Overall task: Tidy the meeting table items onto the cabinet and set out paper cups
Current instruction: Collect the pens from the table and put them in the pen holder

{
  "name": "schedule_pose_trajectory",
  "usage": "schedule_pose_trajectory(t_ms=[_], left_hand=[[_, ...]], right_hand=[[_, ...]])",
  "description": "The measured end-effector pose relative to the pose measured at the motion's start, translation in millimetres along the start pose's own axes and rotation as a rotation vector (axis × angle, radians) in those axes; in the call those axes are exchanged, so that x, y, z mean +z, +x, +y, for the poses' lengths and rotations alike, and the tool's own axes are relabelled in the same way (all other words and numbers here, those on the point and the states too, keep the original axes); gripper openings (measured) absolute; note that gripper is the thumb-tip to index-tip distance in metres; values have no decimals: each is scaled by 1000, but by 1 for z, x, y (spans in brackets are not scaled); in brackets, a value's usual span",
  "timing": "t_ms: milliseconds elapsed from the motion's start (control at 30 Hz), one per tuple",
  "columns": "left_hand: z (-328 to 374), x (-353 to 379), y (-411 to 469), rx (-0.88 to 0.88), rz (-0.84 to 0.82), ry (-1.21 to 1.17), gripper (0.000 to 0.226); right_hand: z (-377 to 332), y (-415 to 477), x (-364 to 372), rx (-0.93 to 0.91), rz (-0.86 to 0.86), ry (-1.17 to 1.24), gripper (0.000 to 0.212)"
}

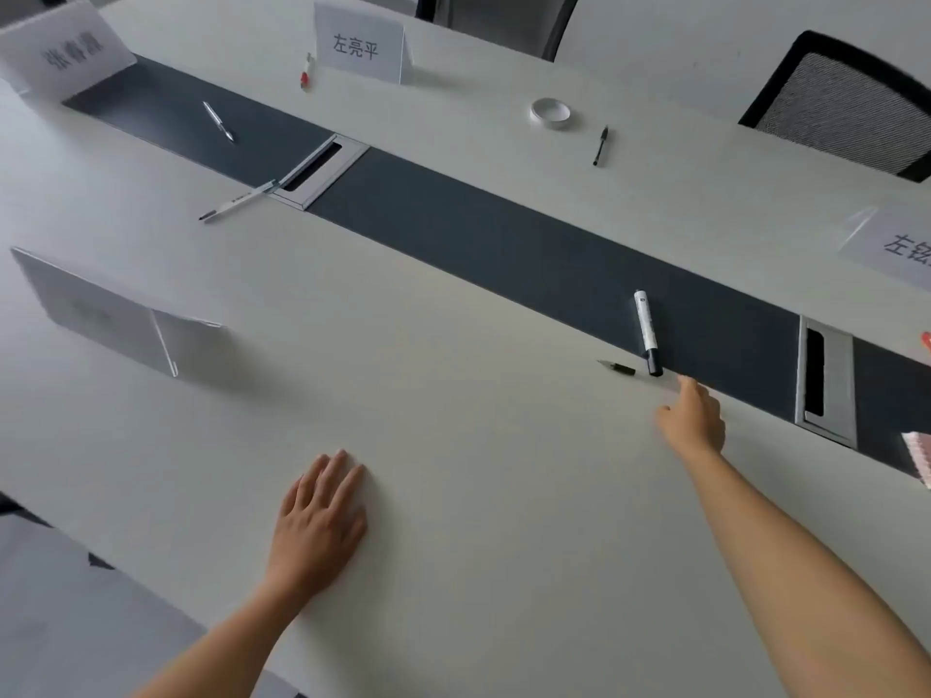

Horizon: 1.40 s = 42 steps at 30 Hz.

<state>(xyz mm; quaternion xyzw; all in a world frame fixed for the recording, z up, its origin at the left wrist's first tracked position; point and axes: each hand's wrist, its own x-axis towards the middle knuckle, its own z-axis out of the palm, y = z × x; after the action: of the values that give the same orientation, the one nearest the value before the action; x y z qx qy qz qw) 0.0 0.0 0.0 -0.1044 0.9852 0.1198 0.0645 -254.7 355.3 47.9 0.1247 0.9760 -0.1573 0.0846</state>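
Observation:
A white marker with a black cap (647,332) lies across the edge of the dark centre strip (504,244) of the white meeting table (453,445). A small black cap or blade piece (618,367) lies just left of it. My right hand (691,418) reaches toward the marker, fingertips a little short of its black end, holding nothing. My left hand (320,516) rests flat on the table, fingers apart. Farther off lie a silver pen (219,121), a white pen (237,201), a black pen (600,146), a red-tipped pen (306,73) and a tape roll (550,113).
Clear name stands sit at the near left (121,314), far left (65,47), far middle (360,42) and right edge (896,244). Two metal cable hatches (322,173) (826,380) are set in the strip. A mesh chair (841,103) stands beyond the table.

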Motion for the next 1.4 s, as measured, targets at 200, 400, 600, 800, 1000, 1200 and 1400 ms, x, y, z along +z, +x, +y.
schedule_pose_trajectory(t_ms=[200, 400, 600, 800, 1000, 1200, 1400], left_hand=[[3, -4, -2, -37, -9, -16, 63], [5, -11, -5, -60, -38, -49, 53], [8, -12, 7, -3, 94, -27, 41], [-10, -86, 62, 72, 205, -179, 35], [-68, -187, 175, -49, 310, -414, 24], [-163, -203, 273, -172, 128, -300, 31], [-216, -191, 316, -237, 30, -202, 35]], right_hand=[[3, -12, 12, -30, 75, -103, 26], [-12, -35, 20, -111, 48, -165, 19], [-54, -68, 36, -141, 29, -67, 18], [-128, -89, 51, -157, 76, 81, 20], [-211, -99, 69, -84, 143, 239, 16], [-278, -116, 106, 21, 64, 364, 17], [-333, -108, 128, 8, 48, 390, 17]])
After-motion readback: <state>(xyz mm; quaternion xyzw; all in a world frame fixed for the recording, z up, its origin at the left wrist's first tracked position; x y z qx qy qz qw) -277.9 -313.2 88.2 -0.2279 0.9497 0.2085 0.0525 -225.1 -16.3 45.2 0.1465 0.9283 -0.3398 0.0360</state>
